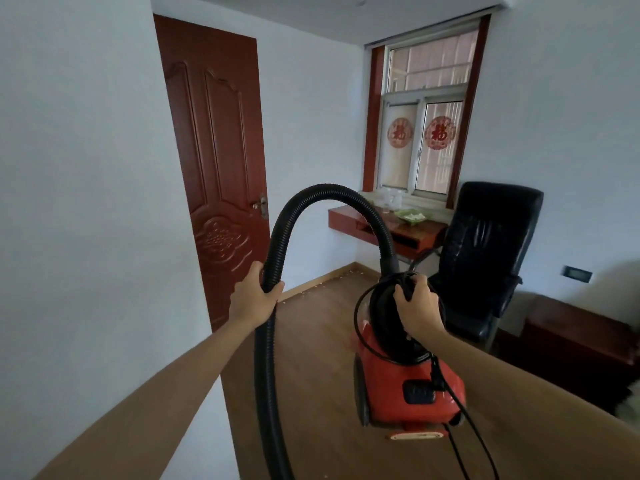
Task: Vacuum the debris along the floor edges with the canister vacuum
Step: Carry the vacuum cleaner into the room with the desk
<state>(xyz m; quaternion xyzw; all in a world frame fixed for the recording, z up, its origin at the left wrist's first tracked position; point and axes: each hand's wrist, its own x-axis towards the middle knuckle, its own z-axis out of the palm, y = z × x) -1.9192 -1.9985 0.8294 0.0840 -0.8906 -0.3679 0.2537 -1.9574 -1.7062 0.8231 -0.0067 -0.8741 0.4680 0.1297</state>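
Debris (332, 277) lies ahead beyond your left hand (254, 294) gripping hose (277, 237); right hand (417, 306) clasps canister vacuum (408, 386) handle.

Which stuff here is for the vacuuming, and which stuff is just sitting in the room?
For the job:
left hand gripping the black hose
right hand holding the red canister vacuum by its top
power cord
crumbs along the floor edge

Just there:
black chair
red desk
green dish
door
window
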